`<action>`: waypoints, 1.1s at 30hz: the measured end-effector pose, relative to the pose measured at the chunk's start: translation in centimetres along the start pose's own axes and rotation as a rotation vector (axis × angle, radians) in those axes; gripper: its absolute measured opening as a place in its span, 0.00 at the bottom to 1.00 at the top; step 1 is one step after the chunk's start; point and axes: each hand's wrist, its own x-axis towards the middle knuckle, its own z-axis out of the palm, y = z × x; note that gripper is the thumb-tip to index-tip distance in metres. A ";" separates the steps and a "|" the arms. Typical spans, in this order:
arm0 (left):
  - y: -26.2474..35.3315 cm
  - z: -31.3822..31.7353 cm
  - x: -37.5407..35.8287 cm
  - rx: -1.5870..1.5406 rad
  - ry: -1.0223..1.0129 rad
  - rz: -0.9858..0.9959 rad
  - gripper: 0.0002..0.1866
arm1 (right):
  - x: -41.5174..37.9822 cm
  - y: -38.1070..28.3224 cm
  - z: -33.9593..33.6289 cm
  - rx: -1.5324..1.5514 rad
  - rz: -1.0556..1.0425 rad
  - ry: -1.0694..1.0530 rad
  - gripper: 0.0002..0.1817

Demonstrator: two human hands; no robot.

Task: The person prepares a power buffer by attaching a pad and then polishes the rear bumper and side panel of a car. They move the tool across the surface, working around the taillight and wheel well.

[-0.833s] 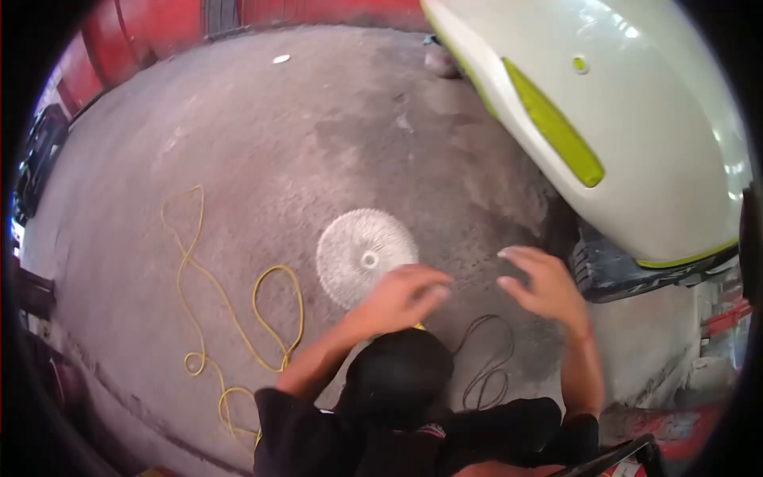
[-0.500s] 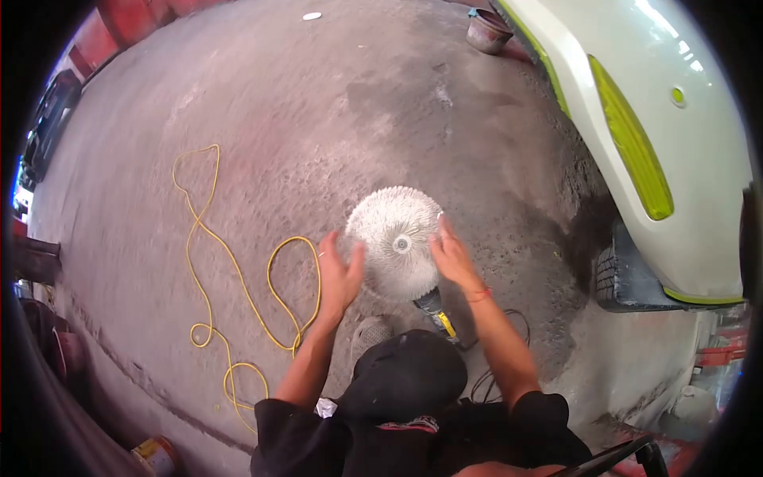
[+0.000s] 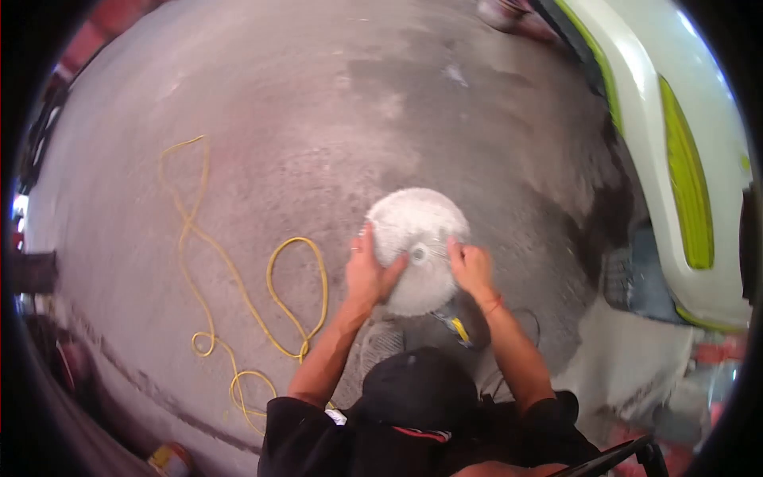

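Observation:
A round, white, fluffy wool polishing pad (image 3: 421, 216) with a small centre hub faces up in front of me. Under its lower edge shows part of a black and yellow power polisher (image 3: 459, 327); the pad hides the rest. My left hand (image 3: 368, 274) grips the pad's left side, its thumb lying across the face near the hub and the fingers along the rim. At the right edge, my right hand (image 3: 473, 272) is closed on the pad, fingers curled in and thumb on the wool.
A yellow cord (image 3: 230, 270) lies in loops on the rough concrete floor (image 3: 262, 111) to the left. At right stands a white and lime-green car body part (image 3: 636, 71) above a dark tyre (image 3: 640, 274). A bucket (image 3: 502, 12) sits at the top.
Both hands have closed in from beside the pad onto its edges. The view has shifted, so the car part now appears farther right and the bucket higher.

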 end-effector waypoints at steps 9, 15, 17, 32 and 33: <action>0.0 0.0 -1.2 -0.012 0.013 -0.061 0.49 | 9.2 -4.4 3.3 -0.304 -0.102 0.056 0.32; 0.3 0.8 -1.8 -0.098 0.095 -0.089 0.45 | 3.1 -5.7 4.9 -0.167 -0.153 0.092 0.36; 0.6 1.3 -1.6 -0.125 0.102 -0.094 0.44 | -0.4 -4.2 6.0 -0.057 -0.291 0.211 0.38; -2.5 1.2 -8.0 -0.302 0.277 -0.256 0.40 | -9.9 -1.0 4.9 0.035 -0.455 0.293 0.26; -3.1 1.4 -6.9 -0.365 0.299 -0.271 0.40 | -9.2 -1.4 5.6 -0.007 -0.537 0.237 0.28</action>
